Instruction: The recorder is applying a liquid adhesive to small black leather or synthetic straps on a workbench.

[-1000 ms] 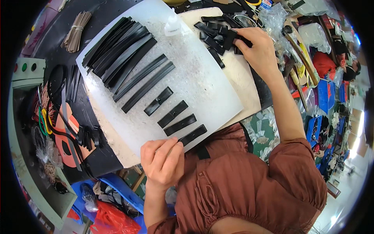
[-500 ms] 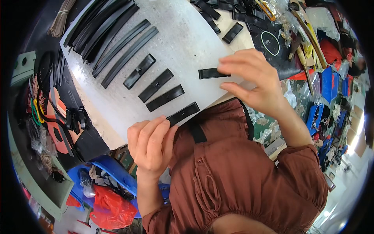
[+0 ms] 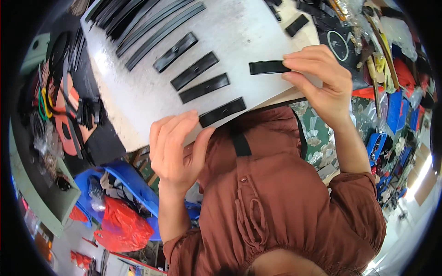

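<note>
My right hand (image 3: 320,80) pinches the right end of a short black flat strap loop (image 3: 267,67) between thumb and fingers, at the near right of a white board (image 3: 258,27). My left hand (image 3: 177,149) is at the board's near edge, thumb and fingers apart. Just beyond its fingertips lies another black strap loop (image 3: 223,112), which it does not grip. Farther up the board, several similar pieces lie slanted in a row, among them one black loop (image 3: 204,82) and one with a raised middle (image 3: 176,51).
Long black strips (image 3: 165,34) lie at the board's far left. More black loops (image 3: 297,25) and a pale ring (image 3: 338,45) are at the far right. Scissors with yellow and green handles (image 3: 46,103) lie left. A blue bin (image 3: 131,184) and red bag (image 3: 124,225) stand below.
My right fingers have closed on the end of the strap loop. My left fingers have come off the near loop and spread. The whole view has shifted, with the board higher in it.
</note>
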`<action>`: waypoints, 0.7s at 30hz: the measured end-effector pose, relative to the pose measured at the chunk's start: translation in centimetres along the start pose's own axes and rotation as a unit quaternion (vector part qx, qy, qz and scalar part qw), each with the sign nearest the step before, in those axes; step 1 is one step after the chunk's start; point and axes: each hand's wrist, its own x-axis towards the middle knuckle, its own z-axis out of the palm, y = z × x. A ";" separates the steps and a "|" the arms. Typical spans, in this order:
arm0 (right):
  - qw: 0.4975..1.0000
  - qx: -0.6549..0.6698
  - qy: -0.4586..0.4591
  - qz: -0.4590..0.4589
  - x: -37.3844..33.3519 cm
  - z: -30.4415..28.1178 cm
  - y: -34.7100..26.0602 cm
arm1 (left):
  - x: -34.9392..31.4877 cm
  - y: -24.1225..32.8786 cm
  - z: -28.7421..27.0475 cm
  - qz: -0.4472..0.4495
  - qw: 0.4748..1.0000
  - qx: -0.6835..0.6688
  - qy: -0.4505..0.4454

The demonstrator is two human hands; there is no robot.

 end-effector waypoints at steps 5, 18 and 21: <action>0.995 0.094 -0.033 -0.008 0.2 1.3 -3.6 | -0.2 -0.3 0.1 -0.005 1.000 -0.023 0.018; 0.991 0.115 -0.057 0.022 -0.9 4.2 -4.5 | -0.3 -0.5 0.4 -0.023 0.995 -0.087 0.038; 0.992 0.111 -0.061 0.018 -0.8 4.3 -4.4 | -0.2 -0.6 0.3 -0.016 0.996 -0.085 0.029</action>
